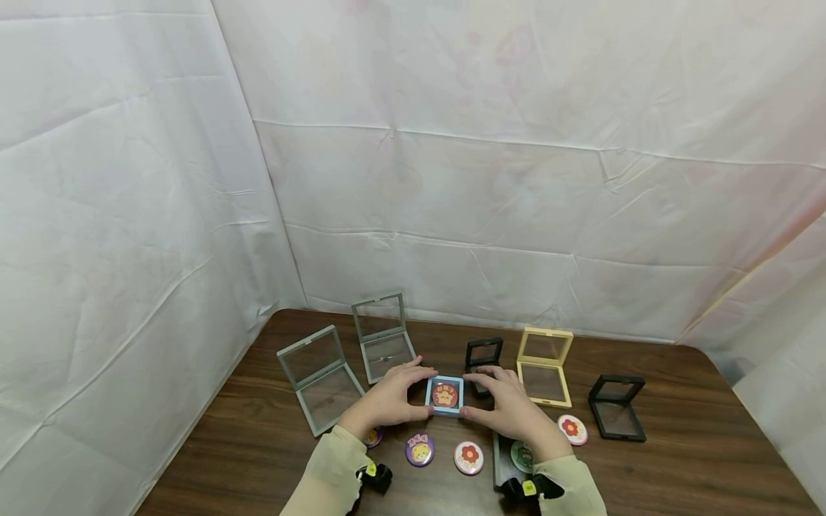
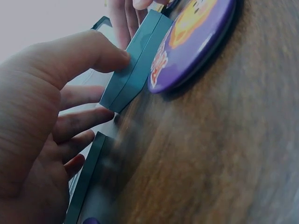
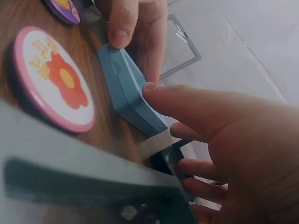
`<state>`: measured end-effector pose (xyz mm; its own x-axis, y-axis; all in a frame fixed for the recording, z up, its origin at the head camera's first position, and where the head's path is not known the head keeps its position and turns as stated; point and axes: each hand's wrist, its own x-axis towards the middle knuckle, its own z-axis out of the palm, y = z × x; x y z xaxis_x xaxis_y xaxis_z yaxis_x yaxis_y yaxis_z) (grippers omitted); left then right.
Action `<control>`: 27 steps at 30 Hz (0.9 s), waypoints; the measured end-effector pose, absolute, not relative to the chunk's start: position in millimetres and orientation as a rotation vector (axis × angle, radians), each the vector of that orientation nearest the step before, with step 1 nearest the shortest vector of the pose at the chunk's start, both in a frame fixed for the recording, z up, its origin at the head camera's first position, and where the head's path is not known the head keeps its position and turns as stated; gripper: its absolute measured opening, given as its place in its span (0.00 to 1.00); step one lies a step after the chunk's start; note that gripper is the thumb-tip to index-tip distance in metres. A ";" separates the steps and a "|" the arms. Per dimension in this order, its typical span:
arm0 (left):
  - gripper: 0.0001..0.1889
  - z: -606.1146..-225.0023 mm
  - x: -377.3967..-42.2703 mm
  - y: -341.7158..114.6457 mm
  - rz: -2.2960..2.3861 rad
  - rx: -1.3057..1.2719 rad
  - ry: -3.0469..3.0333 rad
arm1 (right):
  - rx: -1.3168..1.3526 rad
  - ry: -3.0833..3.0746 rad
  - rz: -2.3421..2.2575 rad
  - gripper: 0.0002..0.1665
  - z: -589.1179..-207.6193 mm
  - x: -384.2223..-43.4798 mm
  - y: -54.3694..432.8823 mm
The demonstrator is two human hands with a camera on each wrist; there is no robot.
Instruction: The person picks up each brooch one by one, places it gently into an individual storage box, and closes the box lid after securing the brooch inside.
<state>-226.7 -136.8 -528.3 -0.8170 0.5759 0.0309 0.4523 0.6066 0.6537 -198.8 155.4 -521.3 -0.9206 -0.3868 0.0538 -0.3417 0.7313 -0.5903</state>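
Observation:
A small light-blue display case (image 1: 444,410) is closed, with a red round badge (image 1: 445,395) with a star-shaped figure showing through its clear window. My left hand (image 1: 389,395) pinches the case's left side, thumb at the near corner and index finger at the far one. On the opposite side my right hand (image 1: 506,403) holds it in the same way. In the left wrist view, the thumb presses on the case's side wall (image 2: 135,60). A purple bear badge (image 1: 420,449) and a white badge with a red flower (image 1: 468,458) lie just in front of the case.
Two open grey cases (image 1: 323,383) (image 1: 381,340) stand at the left. Behind the right hand are a small black case (image 1: 484,351) and a yellow case (image 1: 544,383); another black case (image 1: 617,408) stands further right. A second flower badge (image 1: 572,429) and a green badge (image 1: 521,456) lie near the right forearm.

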 end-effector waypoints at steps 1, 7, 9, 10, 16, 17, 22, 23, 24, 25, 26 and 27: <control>0.38 -528.9 -226.9 -137.3 1.005 0.853 2.651 | -0.607 2.850 -0.955 0.40 -520.5 -198.6 155.6; 0.38 -531.2 -229.1 -143.5 1.032 0.861 2.657 | -0.619 2.826 -0.969 0.40 -517.3 -196.9 156.0; 0.38 -531.3 -229.6 -144.8 1.034 0.866 2.658 | -0.619 2.814 -0.982 0.40 -516.6 -196.5 155.4; 0.38 -531.3 -229.8 -145.3 1.028 0.867 2.660 | -0.620 2.809 -0.987 0.41 -516.2 -196.4 154.9; 0.38 -531.7 -230.8 -146.4 1.001 0.867 2.663 | -0.627 2.781 -0.986 0.45 -516.2 -196.7 152.8; 0.38 -531.7 -230.8 -146.6 1.001 0.870 2.664 | -0.632 2.777 -0.987 0.45 -516.5 -196.8 152.6; 0.38 -531.5 -231.0 -147.6 1.011 0.882 2.664 | -0.657 2.769 -0.985 0.46 -517.5 -197.3 152.3; 0.38 -531.4 -231.1 -147.6 1.010 0.885 2.667 | -0.659 2.766 -0.991 0.46 -517.5 -197.4 152.3; 0.38 -531.3 -231.2 -147.8 1.012 0.887 2.666 | -0.657 2.765 -0.998 0.46 -517.5 -197.6 152.4; 0.38 -531.3 -231.3 -147.7 1.012 0.888 2.668 | -0.657 2.764 -1.016 0.45 -517.0 -197.7 152.7; 0.38 -531.1 -231.4 -147.9 1.011 0.890 2.670 | -0.659 2.769 -1.035 0.44 -516.9 -197.9 153.0; 0.38 -531.2 -231.4 -147.9 1.015 0.892 2.671 | -0.659 2.777 -1.060 0.42 -516.7 -198.3 153.6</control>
<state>-231.4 -147.9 -531.2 -0.8124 0.5790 0.0686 0.4784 0.5948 0.6461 -198.3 153.6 -516.7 -0.9018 -0.4277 0.0621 -0.3602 0.6644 -0.6548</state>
